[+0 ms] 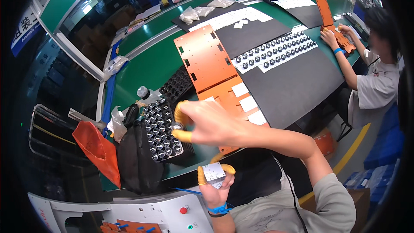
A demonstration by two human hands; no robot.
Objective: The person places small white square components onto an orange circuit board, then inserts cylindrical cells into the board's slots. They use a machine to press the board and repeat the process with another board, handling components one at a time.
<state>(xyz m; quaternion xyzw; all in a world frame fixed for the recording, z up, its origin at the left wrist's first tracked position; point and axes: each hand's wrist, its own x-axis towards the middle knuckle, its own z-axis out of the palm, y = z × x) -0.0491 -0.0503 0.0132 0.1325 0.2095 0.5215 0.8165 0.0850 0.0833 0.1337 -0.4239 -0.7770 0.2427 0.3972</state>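
My right hand (211, 123) reaches across my body above a black tray (178, 158) of round, shiny lens-like parts. Its thumb and forefinger, in yellow finger cots, pinch a small round lens-like part (177, 126). Lower down, my left hand (216, 190) grips a small white square plate (213, 171) with dark dots by its edges, between yellow-covered fingers. A blue strap (220, 209) circles the left wrist. Just beyond the right hand lies an orange hinged panel (206, 56), unfolded, with white square pieces (248, 103) on its nearer half.
A second black tray (177, 85) stands behind the first. White plates bearing rows of round parts (276, 49) lie on a black mat (297, 86). An orange bag (97, 149) and a black bag (140, 159) sit at the left. A co-worker (375, 73) handles another orange panel.
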